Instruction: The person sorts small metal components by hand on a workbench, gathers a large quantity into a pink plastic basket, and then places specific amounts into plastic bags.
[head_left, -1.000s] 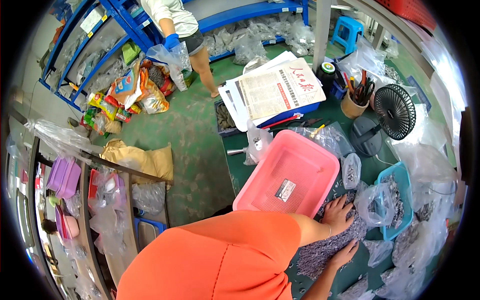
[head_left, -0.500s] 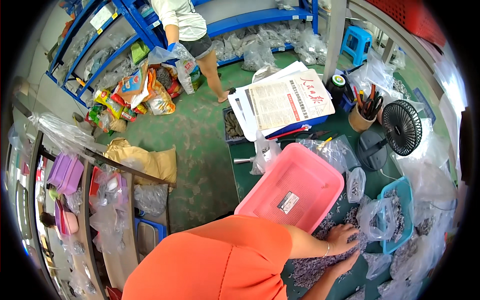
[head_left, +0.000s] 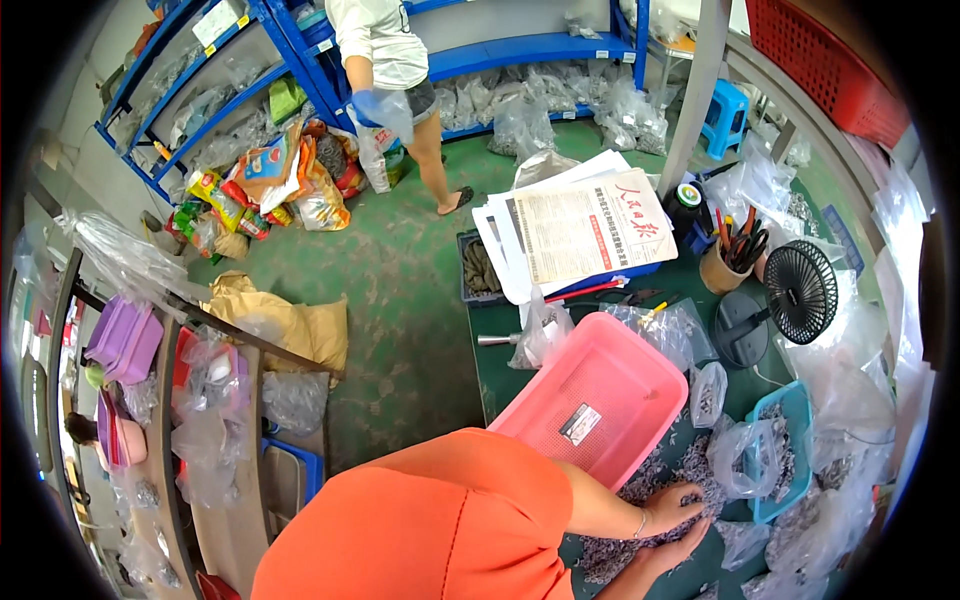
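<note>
My left hand curls its fingers into a spread heap of small grey-purple pieces on the green tabletop. Just below it, my right hand is cupped at the same heap, fingers together, the two hands almost meeting around some pieces. The underside of each hand is hidden. Beyond the heap is a pink mesh tray with a small label in it. To the right of my hands lie a turquoise basket and a clear bag overhanging its side.
A newspaper stack, tool cup and black fan occupy the table's back. A co-worker holds bags by blue shelving. Left are a wooden rack and paper sack. A red basket sits upper right.
My hands have moved slightly left and drawn closer together, the left fingers curling more. The co-worker has shifted rightward with the bags. The view has shifted, so the table appears lower.
</note>
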